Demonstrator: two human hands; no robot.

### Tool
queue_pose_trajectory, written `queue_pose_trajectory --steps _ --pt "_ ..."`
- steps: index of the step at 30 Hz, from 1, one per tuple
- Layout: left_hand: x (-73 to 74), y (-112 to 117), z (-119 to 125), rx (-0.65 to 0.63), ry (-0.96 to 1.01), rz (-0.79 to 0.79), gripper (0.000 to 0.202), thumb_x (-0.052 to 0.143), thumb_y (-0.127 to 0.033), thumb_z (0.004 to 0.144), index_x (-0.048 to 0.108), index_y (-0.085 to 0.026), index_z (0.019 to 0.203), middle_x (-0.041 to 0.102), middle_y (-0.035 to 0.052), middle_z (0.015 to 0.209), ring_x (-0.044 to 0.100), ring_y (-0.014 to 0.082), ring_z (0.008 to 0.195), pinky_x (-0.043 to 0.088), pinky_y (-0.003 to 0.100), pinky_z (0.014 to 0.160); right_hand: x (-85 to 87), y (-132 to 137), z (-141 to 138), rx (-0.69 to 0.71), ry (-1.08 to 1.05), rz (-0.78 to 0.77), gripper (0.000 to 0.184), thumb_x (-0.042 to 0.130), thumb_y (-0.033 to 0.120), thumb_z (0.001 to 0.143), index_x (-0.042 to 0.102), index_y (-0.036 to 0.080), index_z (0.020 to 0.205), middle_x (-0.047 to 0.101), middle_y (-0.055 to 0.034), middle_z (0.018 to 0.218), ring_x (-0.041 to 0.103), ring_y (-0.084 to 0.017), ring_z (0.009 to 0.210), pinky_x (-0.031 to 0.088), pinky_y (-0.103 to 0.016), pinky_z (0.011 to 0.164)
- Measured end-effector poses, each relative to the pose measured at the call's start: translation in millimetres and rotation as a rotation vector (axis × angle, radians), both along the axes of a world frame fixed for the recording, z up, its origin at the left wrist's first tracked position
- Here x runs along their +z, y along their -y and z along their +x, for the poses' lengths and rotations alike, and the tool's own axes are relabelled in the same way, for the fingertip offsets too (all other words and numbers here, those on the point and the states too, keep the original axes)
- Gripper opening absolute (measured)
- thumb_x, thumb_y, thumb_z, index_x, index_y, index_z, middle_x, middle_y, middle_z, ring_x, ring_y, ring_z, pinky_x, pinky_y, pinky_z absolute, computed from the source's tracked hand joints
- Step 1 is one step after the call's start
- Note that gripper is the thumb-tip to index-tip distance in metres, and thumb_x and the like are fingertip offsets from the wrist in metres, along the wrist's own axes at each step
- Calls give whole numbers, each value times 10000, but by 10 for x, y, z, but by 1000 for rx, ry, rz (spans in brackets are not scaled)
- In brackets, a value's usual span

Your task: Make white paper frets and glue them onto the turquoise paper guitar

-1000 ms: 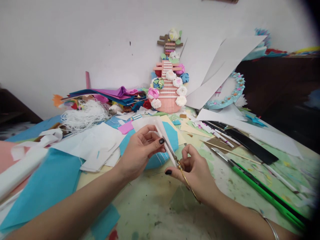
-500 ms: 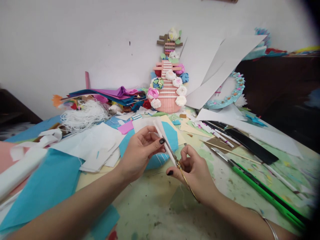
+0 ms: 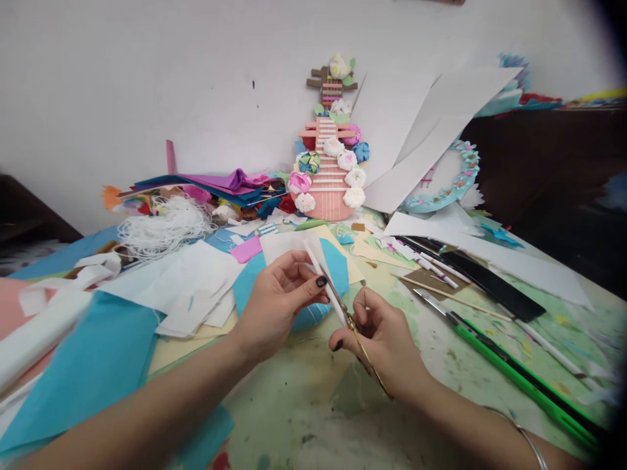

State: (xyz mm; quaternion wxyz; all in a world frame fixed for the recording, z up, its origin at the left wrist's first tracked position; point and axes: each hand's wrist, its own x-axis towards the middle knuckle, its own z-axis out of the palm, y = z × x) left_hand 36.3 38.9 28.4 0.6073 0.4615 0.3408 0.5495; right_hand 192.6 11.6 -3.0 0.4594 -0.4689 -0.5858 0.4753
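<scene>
Head view: lower centre, right hand (image 3: 386, 339) clamped on gold-handled scissors (image 3: 353, 325), blades along white paper strip (image 3: 334, 305) mid-frame; left hand (image 3: 274, 300) pinches strip. Strip likely light, soft, creases easily; pinch near blades. Upper centre: flower-trimmed lute model (image 3: 329, 205).

Here on the paint-spotted green worktop (image 3: 313, 418), a green utility knife (image 3: 524, 386) stretches down the right, a black strip (image 3: 494, 285) and a wooden stick (image 3: 482, 309) lie just beyond, and blue paper (image 3: 210, 432) sits front left.
</scene>
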Motion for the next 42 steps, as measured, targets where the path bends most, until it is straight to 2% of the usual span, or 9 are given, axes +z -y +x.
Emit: queue_pose_trajectory --steps 12,25,33,39,42 --pt "-44 3 -3 -77 -73 16 254 727 -191 735 587 -131 938 572 -35 643 581 82 585 513 202 598 -44 -10 26 -17 30 18 538 801 382 601 289 220 633 265 116 500 207 -66 496 175 -196 436" --pt "-62 39 3 -118 -189 85 400 698 -232 775 609 -132 1152 558 -24 636 567 100 608 476 218 606 20 -18 21 -53 98 56 518 766 422 606 287 226 627 271 109 511 203 -71 497 166 -205 434" --pt "-39 37 -8 -97 -209 111 388 694 -214 773 603 -122 1139 560 -20 635 577 120 606 474 240 601 12 -17 28 -51 122 72 530 788 419 592 298 224 637 267 114 502 206 -71 492 164 -203 430" --pt "-28 57 -2 -93 -258 174 179 687 -220 782 663 -145 943 555 -21 641 574 112 621 461 230 616 1 -4 27 -38 74 88 532 787 439 602 301 225 638 270 116 502 215 -64 473 171 -196 418" --pt "-25 70 -1 -83 -274 203 245 692 -210 779 658 -159 1016 566 -22 657 575 109 635 463 222 622 5 8 31 -49 85 129 533 789 430 609 299 221 626 287 111 508 218 -64 483 184 -194 424"
